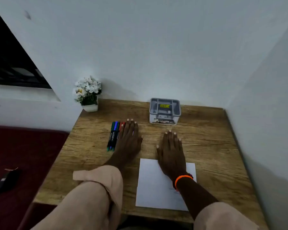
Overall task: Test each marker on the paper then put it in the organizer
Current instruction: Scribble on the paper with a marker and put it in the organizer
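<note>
Both hands lie flat with fingers straight and hold nothing: the left hand rests palm-down on the bench, its fingers overlapping the right edge of the markers, while the right hand lies flat just beyond the far edge of the paper, its wrist over the sheet. The markers lie side by side in a tight row; green, blue and red caps show, and the hand may hide more. By the look of it the task has hardly begun: no marker is lifted or uncapped, and the paper shows only some faint marks near the wrist, too small to read. The grey organizer stands at the back of the bench, well apart from the markers. Its compartments hold no markers; a yellow label shows inside. Every marker remains to be tested and stowed.
</note>
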